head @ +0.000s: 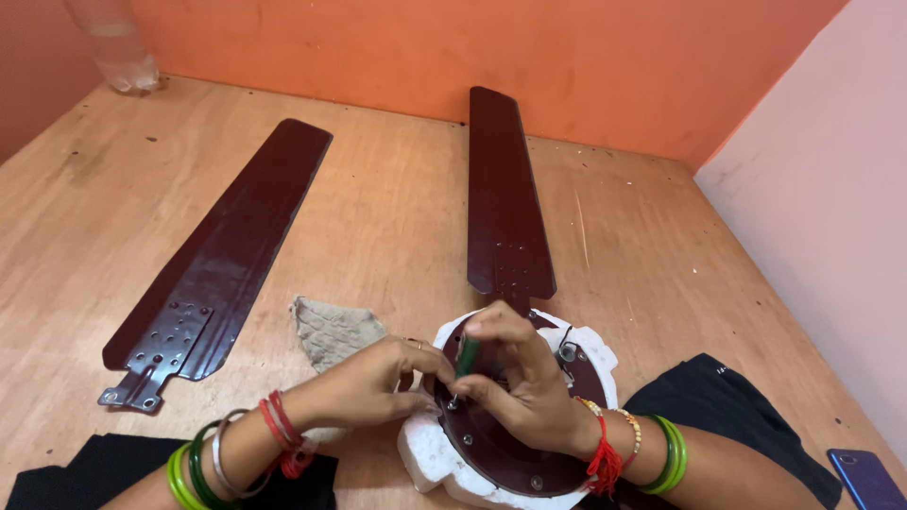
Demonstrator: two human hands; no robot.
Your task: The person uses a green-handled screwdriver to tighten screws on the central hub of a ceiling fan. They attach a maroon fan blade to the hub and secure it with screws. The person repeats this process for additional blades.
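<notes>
On the wooden floor, her right hand clamps a green-handled screwdriver upright on the brown fan motor, left hand pinching at its near rim.

A loose dark brown fan blade lies flat on the wooden floor, its drilled bracket end pointing toward the near left. A crumpled beige cloth rests just right of that end. A clear plastic bottle stands in the far left corner against the orange wall. A blue phone lies at the near right, beside black fabric.
</notes>
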